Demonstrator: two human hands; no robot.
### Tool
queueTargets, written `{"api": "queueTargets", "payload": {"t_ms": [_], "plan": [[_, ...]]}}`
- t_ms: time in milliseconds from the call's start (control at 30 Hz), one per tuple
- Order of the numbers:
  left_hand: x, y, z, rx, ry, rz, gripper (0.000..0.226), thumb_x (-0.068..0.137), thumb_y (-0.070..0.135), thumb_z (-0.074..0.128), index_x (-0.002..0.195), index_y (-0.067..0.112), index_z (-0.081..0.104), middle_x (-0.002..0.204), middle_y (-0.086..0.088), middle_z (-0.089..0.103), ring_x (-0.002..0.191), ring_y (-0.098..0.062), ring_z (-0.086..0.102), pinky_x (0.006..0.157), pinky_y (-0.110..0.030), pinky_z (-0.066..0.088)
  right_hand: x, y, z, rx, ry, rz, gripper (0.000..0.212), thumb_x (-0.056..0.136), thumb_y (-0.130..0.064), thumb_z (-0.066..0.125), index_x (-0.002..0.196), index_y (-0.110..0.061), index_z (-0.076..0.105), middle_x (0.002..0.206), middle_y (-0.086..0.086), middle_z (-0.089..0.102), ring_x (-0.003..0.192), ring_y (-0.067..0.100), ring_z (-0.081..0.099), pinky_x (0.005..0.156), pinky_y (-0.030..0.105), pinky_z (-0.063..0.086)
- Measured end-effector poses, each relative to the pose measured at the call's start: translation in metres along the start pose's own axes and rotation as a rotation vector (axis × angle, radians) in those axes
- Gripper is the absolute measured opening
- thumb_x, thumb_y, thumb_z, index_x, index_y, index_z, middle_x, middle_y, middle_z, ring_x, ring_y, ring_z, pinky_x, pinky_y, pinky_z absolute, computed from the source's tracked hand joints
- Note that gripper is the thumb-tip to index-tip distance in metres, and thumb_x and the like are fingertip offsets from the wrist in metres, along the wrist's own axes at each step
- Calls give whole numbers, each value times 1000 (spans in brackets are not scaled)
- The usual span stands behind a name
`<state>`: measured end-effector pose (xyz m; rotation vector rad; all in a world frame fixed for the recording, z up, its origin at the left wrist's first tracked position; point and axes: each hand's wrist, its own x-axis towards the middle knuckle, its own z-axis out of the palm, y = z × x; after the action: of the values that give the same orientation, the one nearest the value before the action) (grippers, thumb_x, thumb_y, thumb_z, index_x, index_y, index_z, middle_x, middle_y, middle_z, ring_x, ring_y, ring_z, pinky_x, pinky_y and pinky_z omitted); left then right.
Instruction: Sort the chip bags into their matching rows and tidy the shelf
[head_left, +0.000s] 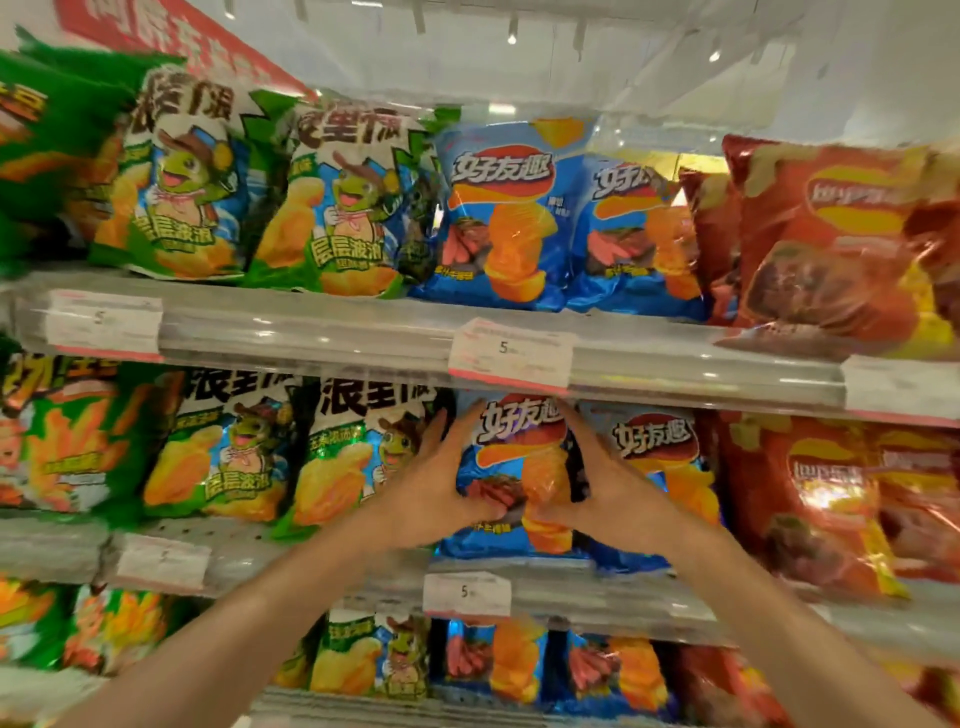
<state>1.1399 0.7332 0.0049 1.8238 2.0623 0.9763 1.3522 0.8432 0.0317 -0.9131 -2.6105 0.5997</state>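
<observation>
A blue chip bag (519, 467) on the middle shelf (571, 587) is being gripped from both sides, the left hand (441, 499) pressed to its left edge with fingers (457, 421) stretched up along the bag and thumb curled across its front, the right hand (613, 493) cupped around its right edge in the same manner. Both forearms are being extended up from the bottom of the view. Just below the fingers, a white price tag (467, 592) is being displayed on the shelf rail, and under it a lower row of green and blue bags is partly seen. Immediately right of the right hand, a second blue bag (660, 467) is being kept upright, touching the held one, with red bags (810, 499) further right. Left of the left hand, green-and-white bags (358, 452) with a cartoon turtle are being shown just beside the fingers, and orange-green bags (62, 436) well beyond. Above the fingers, another price tag (511, 356) is being carried on the upper shelf (311, 332), where matching green bags (337, 202), blue bags (509, 218) and red bags (841, 244) are lined up in the same order.
</observation>
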Motion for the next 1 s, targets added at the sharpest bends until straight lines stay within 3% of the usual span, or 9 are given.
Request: {"api": "queueTargets", "payload": {"t_ms": [100, 200, 300, 533, 667, 767, 833, 933, 1000], "plan": [[11, -1, 1, -51, -58, -42, 127, 57, 60, 80, 149, 61, -8, 168, 6, 2, 154, -17, 10, 121, -43, 28, 13, 5, 1, 79, -42, -14, 130, 70, -46, 87, 150, -53, -16, 164, -1, 14, 140, 23, 39, 110, 34, 42], [18, 0, 1, -92, -86, -53, 137, 53, 54, 86, 152, 54, -8, 164, 7, 8, 147, -13, 19, 120, -32, 26, 23, 10, 4, 150, -73, -12, 138, 61, -45, 90, 152, -51, -13, 162, -5, 22, 137, 14, 42, 111, 32, 42], [23, 1, 0, -93, -84, -47, 139, 58, 39, 93, 154, 49, -6, 160, 3, 13, 140, -8, 22, 109, -23, 25, 25, 10, 4, 174, -80, 12, 139, 64, -35, 92, 154, -45, -13, 162, -8, 20, 137, 13, 40, 109, 26, 40], [24, 7, -5, -99, -83, 2, 145, 51, 37, 94, 154, 48, -8, 161, 7, 5, 149, -18, 16, 119, -36, 29, 17, 4, 3, 193, -15, 12, 138, 62, -32, 94, 156, -43, -7, 164, -15, 1, 149, 13, 21, 117, 29, 31], [24, 11, -7, -85, -64, 69, 141, 58, 29, 95, 155, 41, -7, 159, 12, 2, 140, -1, 10, 115, -22, 22, 13, 4, 1, 202, 13, 5, 136, 65, -29, 93, 156, -40, -6, 164, -18, -4, 150, 7, 10, 112, 18, 21], [25, 10, -7, -88, -85, 76, 149, 57, 33, 96, 153, 47, -18, 162, 18, -14, 150, -7, -1, 122, -31, 21, 14, 2, 4, 181, 2, 35, 137, 67, -25, 92, 157, -37, -10, 165, -15, -9, 146, 1, 4, 104, 10, 21], [25, 9, -6, -102, -81, 115, 149, 58, 36, 95, 150, 51, -21, 161, 21, -21, 150, -6, -4, 121, -26, 20, 13, 1, 5, 173, 7, 36, 137, 69, -22, 91, 157, -36, -12, 164, -14, -10, 141, -2, 6, 93, -1, 24], [11, 13, -11, -48, -8, 231, 132, 71, 35, 88, 152, 51, -16, 161, 23, -18, 144, 4, 1, 109, -4, 15, 9, -3, 2, 126, 65, 6, 128, 70, -28, 90, 158, -38, -4, 163, -15, -2, 144, 7, 20, 80, -6, 32], [-2, 12, -15, 63, 80, 297, 113, 85, 36, 77, 153, 51, -12, 165, 16, -10, 145, 0, 6, 116, -14, 19, 0, -10, -1, 15, 152, 7, 111, 78, -34, 83, 156, -37, 5, 159, -12, 9, 133, 8, 35, 87, 3, 37]]}}
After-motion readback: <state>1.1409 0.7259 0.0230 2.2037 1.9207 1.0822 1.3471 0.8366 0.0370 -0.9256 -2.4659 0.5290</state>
